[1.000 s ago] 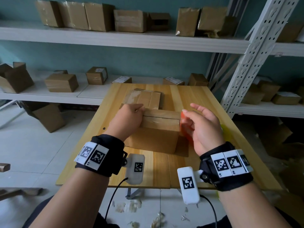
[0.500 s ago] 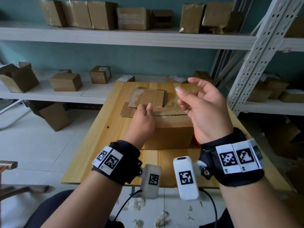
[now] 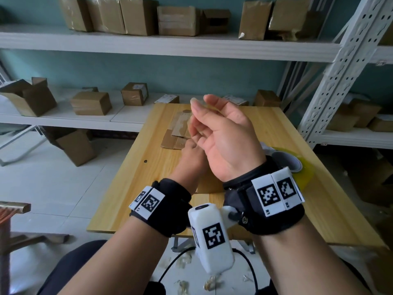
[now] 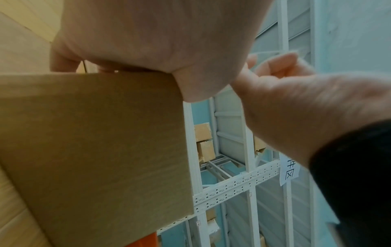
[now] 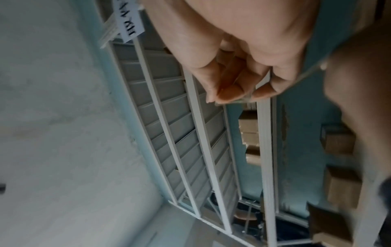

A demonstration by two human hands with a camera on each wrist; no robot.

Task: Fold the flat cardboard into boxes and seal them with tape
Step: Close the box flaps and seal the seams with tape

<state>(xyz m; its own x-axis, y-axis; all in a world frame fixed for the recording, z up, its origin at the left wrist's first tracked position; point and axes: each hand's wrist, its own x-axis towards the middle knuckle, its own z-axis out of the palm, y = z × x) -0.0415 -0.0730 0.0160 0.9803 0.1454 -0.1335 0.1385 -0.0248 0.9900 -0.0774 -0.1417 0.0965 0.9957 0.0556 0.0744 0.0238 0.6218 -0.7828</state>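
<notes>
My right hand [image 3: 221, 133] is raised above the table, palm toward me, and pinches a strip of clear tape [image 3: 203, 104] between thumb and fingertips [image 5: 228, 95]. The tape [image 4: 273, 53] runs down toward the cardboard box [image 4: 95, 150]. My left hand [image 3: 191, 155] sits on top of that box with its fingers [image 4: 63, 61] curled over the far top edge. In the head view the box [image 3: 209, 183] is almost wholly hidden behind both hands. A pile of flat cardboard [image 3: 179, 126] lies further back on the wooden table [image 3: 131, 188].
A yellowish tape roll [image 3: 302, 169] lies on the table right of the box. White metal shelves [image 3: 148, 45] behind and to the right carry several cardboard boxes. A box [image 3: 76, 145] stands on the floor at the left. Paper scraps litter the floor.
My right hand has risen from the box's right side to above the table, drawing the clear tape strip up with it. My left hand has stayed on the box top.
</notes>
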